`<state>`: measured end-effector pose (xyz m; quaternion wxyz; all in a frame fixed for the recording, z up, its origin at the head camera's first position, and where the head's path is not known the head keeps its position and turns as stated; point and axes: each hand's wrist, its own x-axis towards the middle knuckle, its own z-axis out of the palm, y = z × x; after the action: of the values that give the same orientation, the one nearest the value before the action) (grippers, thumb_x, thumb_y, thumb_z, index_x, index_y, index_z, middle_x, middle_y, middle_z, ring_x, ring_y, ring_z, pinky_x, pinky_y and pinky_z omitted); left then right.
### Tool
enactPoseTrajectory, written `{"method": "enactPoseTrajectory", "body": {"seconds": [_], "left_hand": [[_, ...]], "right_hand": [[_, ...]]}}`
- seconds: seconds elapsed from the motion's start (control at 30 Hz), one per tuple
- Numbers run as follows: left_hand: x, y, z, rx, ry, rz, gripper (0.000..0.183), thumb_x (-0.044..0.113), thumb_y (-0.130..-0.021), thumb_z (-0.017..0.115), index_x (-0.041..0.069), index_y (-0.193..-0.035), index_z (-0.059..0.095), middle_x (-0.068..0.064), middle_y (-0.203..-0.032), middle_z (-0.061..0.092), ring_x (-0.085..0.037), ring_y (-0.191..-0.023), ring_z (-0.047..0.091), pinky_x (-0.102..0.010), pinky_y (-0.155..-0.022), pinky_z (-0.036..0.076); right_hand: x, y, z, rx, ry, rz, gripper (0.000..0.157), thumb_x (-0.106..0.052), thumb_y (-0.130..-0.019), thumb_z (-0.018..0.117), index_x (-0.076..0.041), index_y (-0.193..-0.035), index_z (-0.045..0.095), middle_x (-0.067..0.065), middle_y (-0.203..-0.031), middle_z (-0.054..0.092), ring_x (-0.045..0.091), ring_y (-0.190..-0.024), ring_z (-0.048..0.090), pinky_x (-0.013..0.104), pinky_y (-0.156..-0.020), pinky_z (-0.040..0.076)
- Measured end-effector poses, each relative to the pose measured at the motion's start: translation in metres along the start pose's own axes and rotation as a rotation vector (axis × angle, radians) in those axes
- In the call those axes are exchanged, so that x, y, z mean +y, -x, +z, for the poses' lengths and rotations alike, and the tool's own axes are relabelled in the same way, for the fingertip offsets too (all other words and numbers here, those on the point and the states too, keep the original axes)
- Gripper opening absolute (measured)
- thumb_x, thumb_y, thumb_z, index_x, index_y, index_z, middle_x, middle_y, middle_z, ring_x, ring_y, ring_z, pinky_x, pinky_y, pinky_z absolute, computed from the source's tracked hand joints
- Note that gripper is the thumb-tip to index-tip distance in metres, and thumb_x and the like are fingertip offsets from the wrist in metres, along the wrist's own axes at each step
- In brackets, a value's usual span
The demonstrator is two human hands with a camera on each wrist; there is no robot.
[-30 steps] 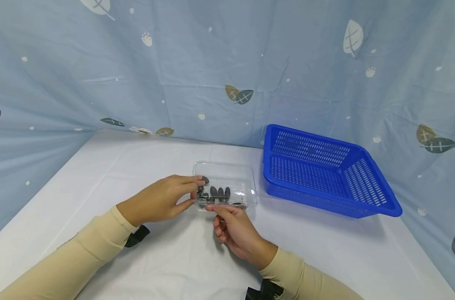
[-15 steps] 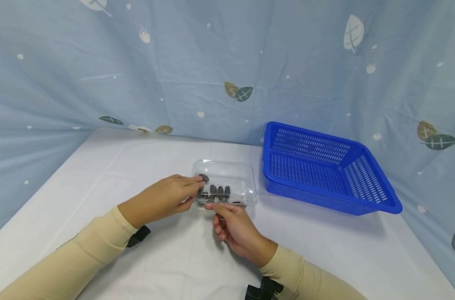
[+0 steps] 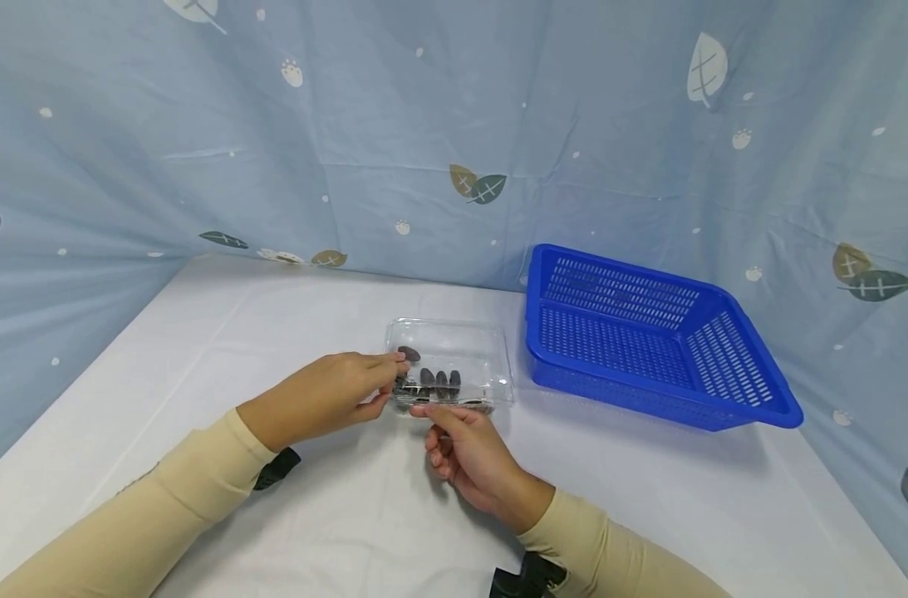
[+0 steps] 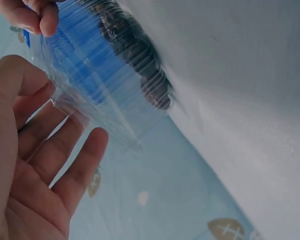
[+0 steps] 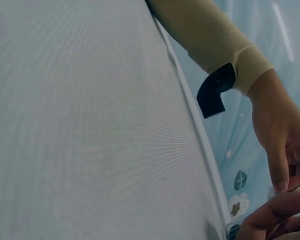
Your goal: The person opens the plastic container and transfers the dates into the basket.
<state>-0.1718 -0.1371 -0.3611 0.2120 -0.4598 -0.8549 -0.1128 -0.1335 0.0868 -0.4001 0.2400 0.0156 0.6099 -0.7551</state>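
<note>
While the front-left corner of the box (image 3: 468,340) is pinched by the left hand (image 3: 326,394), its front edge is gripped between the thumb and curled fingers of the right hand (image 3: 476,465). Whether the box is fully closed cannot be told. The thin rim would best be worked evenly, with light finger pressure so that the plastic is not buckled, and the base should be kept flat so that the contents are not tipped. The box is set near the middle of the table (image 3: 237,349), towards the back edge. Inside it, dark pieces (image 3: 455,382) are gathered along the front and left. Near the table's back-right corner, a blue basket (image 3: 611,378) is placed, its slotted floor exposed.
</note>
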Motion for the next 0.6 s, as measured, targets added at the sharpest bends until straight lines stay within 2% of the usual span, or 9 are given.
{"method": "enactPoseTrajectory", "body": {"seconds": [0.1, 0.17, 0.3, 0.4, 0.5, 0.6], "left_hand": [[0.003, -0.001, 0.0, 0.0, -0.039, -0.019, 0.027, 0.01, -0.082, 0.075, 0.007, -0.108, 0.067, -0.006, -0.114, 0.073, -0.015, -0.081, 0.07, -0.03, -0.074, 0.057], [0.007, -0.002, 0.001, -0.018, -0.074, -0.038, 0.026, 0.017, -0.082, 0.074, 0.011, -0.106, 0.064, 0.0, -0.109, 0.071, -0.014, -0.086, 0.068, -0.034, -0.082, 0.056], [0.016, -0.009, 0.002, -0.065, -0.125, -0.068, 0.035, 0.03, -0.086, 0.07, 0.019, -0.118, 0.061, 0.003, -0.104, 0.064, -0.018, -0.097, 0.065, -0.043, -0.09, 0.053], [0.02, -0.015, 0.001, -0.068, -0.157, -0.069, 0.042, 0.034, -0.088, 0.068, 0.026, -0.128, 0.06, 0.002, -0.107, 0.062, -0.02, -0.101, 0.063, -0.048, -0.096, 0.049], [0.021, -0.021, 0.0, -0.067, -0.187, -0.061, 0.036, 0.035, -0.09, 0.068, 0.029, -0.124, 0.063, 0.002, -0.105, 0.06, -0.02, -0.099, 0.059, -0.051, -0.102, 0.044], [0.023, -0.031, 0.003, -0.076, -0.198, -0.057, 0.03, 0.035, -0.09, 0.068, 0.027, -0.119, 0.065, 0.002, -0.103, 0.059, -0.02, -0.098, 0.058, -0.052, -0.104, 0.042]], "right_hand": [[-0.002, 0.001, -0.003, -0.033, 0.01, 0.024, 0.036, -0.024, -0.102, 0.056, 0.002, -0.124, 0.065, -0.008, -0.064, 0.056, 0.003, -0.048, 0.048, 0.016, -0.044, 0.038], [-0.005, 0.005, -0.009, -0.064, 0.032, 0.059, 0.035, -0.026, -0.101, 0.057, 0.001, -0.12, 0.067, -0.007, -0.064, 0.057, 0.004, -0.049, 0.049, 0.017, -0.044, 0.038], [-0.013, 0.018, -0.035, -0.114, 0.107, 0.122, 0.032, -0.027, -0.099, 0.058, -0.001, -0.114, 0.066, -0.007, -0.066, 0.057, 0.005, -0.05, 0.049, 0.018, -0.045, 0.04], [-0.021, 0.026, -0.06, -0.099, 0.147, 0.108, 0.031, -0.026, -0.099, 0.057, -0.001, -0.116, 0.064, -0.006, -0.068, 0.057, 0.005, -0.052, 0.05, 0.018, -0.045, 0.041], [-0.027, 0.03, -0.079, -0.053, 0.154, 0.068, 0.029, -0.024, -0.101, 0.052, -0.001, -0.115, 0.062, -0.006, -0.068, 0.057, 0.006, -0.052, 0.051, 0.018, -0.046, 0.042], [-0.031, 0.031, -0.09, -0.027, 0.137, 0.041, 0.024, -0.023, -0.102, 0.047, -0.005, -0.108, 0.061, -0.006, -0.067, 0.057, 0.006, -0.052, 0.052, 0.018, -0.045, 0.042]]}}
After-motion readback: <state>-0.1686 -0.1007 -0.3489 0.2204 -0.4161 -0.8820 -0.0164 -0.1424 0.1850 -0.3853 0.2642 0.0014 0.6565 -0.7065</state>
